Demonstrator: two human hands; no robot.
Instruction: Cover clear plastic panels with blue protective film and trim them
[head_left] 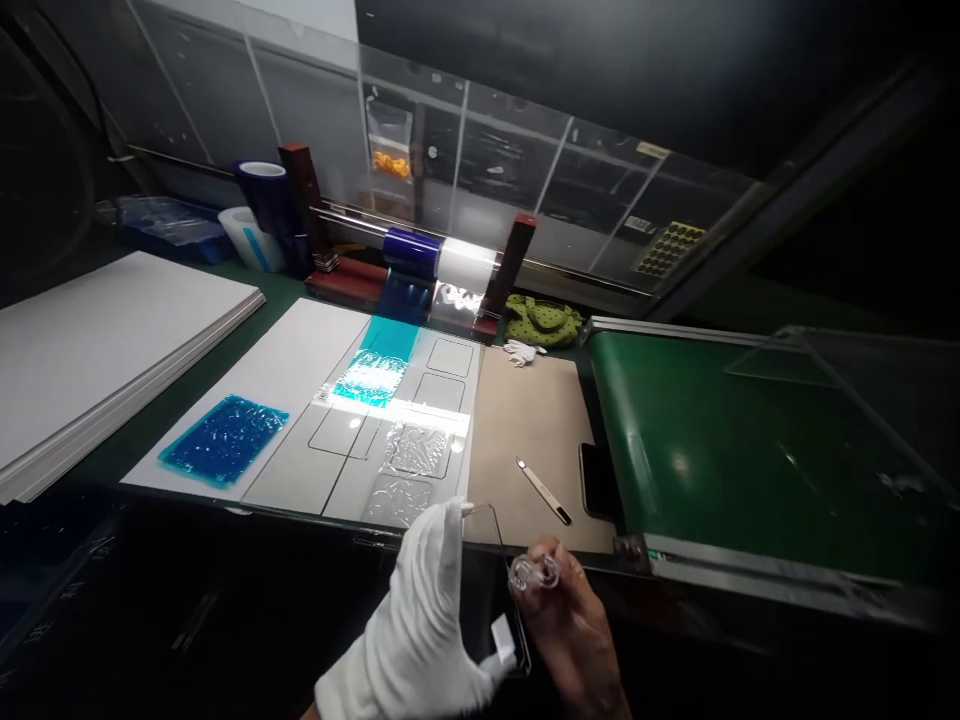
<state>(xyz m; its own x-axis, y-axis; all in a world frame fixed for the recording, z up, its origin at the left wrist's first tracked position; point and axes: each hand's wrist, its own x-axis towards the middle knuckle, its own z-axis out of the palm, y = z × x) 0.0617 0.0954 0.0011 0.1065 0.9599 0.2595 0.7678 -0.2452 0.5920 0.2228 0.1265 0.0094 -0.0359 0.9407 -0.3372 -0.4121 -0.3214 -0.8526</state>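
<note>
My left hand (420, 610), in a white glove, grips a thin clear panel (498, 530) by its edges at the front of the bench. Fingers and thumb span opposite sides, and much of the panel is hard to see against the dark. Close beside the panel, my bare right hand (577, 630) pinches a curled piece of clear film (534, 572). Whether the film touches the panel I cannot tell. A craft knife (544, 490) lies on the brown sheet (521, 420) just beyond my hands.
A stand holds blue and clear film rolls (411, 252) above an outlined work sheet (292, 465). A blue film pile (225, 440) lies left, near stacked white sheets (127, 330). Right are a phone (598, 480) and a green conveyor belt (720, 440). A green cloth (541, 320) sits behind.
</note>
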